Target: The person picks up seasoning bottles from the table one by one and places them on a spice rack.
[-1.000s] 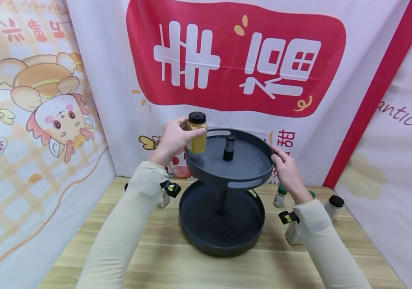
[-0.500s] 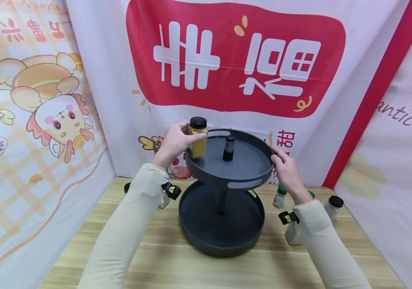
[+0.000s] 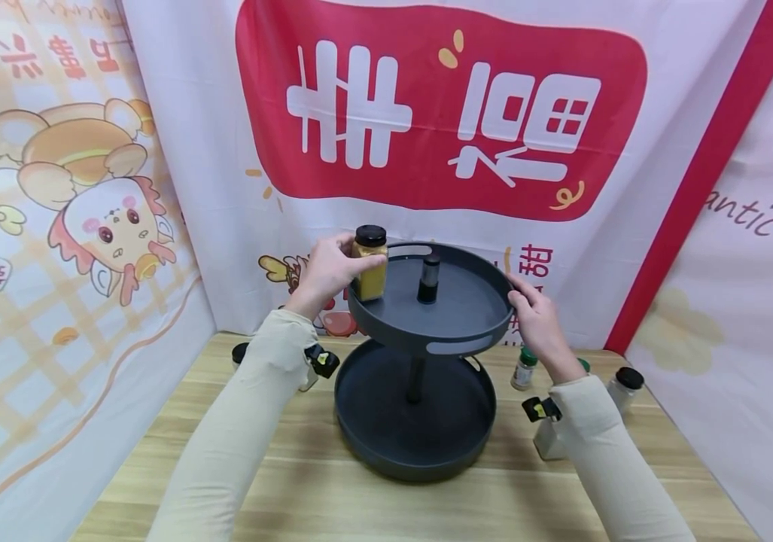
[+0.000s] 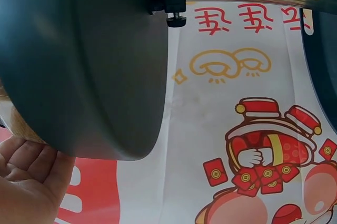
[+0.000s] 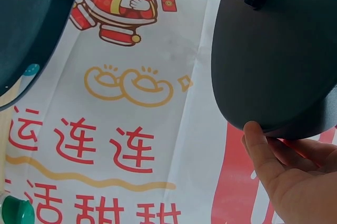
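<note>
Far left: one black-capped jar (image 3: 239,352) on the table (image 3: 359,512), most of its body behind the left sleeve (image 3: 223,444). Next, one pale container (image 3: 308,379), only its base showing below the wrist.

Left hand (image 3: 327,271) grasps the yellow jar (image 3: 371,278), thumb across its front, other fingers largely hidden behind. Jar upright, black lid up, at the left rim of the upper tray (image 3: 457,305); cannot quite tell whether its base touches the tray floor. Left wrist view: tray hides all but a sliver of the jar.

Centre: two round dark tiers, upper tray above lower tray (image 3: 420,467), one post (image 3: 430,282).

Right hand (image 3: 537,316) grips the upper tray's right rim; some fingers lost behind it in the right wrist view.

Right: one green-capped bottle (image 3: 524,370); second green cap (image 3: 585,364), body behind the forearm; one pale block-shaped container (image 3: 550,443), top covered by the right sleeve (image 3: 616,459); one clear jar (image 3: 625,388), lower part covered. Caps visible: three black, two green.
</note>
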`<state>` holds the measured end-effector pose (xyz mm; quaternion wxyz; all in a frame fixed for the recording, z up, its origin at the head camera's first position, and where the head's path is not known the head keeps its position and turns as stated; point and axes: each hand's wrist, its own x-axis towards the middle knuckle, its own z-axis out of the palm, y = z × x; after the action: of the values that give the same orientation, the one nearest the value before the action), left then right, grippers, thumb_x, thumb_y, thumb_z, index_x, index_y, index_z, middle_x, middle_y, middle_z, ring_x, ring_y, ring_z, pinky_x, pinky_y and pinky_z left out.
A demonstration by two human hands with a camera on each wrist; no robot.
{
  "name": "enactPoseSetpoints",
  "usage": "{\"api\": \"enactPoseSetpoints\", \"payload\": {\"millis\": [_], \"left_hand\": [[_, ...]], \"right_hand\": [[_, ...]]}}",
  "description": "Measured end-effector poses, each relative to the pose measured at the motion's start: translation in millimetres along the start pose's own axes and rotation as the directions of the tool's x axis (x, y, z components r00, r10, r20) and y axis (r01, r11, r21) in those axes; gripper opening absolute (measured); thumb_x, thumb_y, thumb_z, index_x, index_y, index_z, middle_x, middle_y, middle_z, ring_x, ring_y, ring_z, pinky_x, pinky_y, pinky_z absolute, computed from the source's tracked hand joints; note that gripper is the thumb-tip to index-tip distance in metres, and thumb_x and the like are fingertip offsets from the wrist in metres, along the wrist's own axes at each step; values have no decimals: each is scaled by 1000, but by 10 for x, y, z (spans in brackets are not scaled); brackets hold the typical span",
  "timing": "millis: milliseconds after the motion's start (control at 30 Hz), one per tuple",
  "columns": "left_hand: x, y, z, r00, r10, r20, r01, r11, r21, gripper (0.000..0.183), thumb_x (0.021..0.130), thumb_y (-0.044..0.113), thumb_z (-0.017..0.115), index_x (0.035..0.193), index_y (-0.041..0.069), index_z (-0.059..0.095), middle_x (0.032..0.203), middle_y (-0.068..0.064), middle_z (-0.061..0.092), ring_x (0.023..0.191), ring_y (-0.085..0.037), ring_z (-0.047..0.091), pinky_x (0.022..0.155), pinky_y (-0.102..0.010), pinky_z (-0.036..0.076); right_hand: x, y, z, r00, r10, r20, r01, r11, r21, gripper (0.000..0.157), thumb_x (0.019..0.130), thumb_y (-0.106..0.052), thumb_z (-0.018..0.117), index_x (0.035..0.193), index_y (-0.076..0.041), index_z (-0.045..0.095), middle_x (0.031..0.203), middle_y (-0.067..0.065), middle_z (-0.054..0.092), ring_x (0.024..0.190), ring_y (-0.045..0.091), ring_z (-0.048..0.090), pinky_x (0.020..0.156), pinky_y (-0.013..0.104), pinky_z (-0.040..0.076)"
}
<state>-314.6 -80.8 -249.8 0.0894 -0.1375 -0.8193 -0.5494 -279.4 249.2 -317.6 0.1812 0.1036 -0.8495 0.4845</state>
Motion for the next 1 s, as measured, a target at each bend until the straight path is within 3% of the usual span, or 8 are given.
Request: {"api": "enactPoseSetpoints", "payload": {"millis": [333,667,1000], "left_hand": [[5,-45,25,1000,4,4,-4,1000,-17,49,76,41,77,116,17,64,105,-4,62,98,-23,56,84,-44,49],[23,-90,14,1000,-10,12,10,1000,-9,51,75,44,77,116,17,63,106,-4,62,99,-24,56,85,-45,48],[50,-102,-29,998,-10,57,10,1000,-1,53,77,41,77,119,14,60,111,-5,61,102,-24,55,88,-45,47]], "right_hand": [[-8,5,6,1000,0,-11,0,1000,-16,45,102,-26,36,145,-11,39,146,13,38,110,29,45,88,41,36],[-13,4,4,1000,4,3,-4,1000,-8,46,102,-27,37,145,-10,39,147,13,36,127,26,38,102,47,33],[-16,-1,8,1000,1,-9,-1,1000,-5,45,102,-26,38,144,-10,40,147,12,37,126,26,39,100,47,34]]}}
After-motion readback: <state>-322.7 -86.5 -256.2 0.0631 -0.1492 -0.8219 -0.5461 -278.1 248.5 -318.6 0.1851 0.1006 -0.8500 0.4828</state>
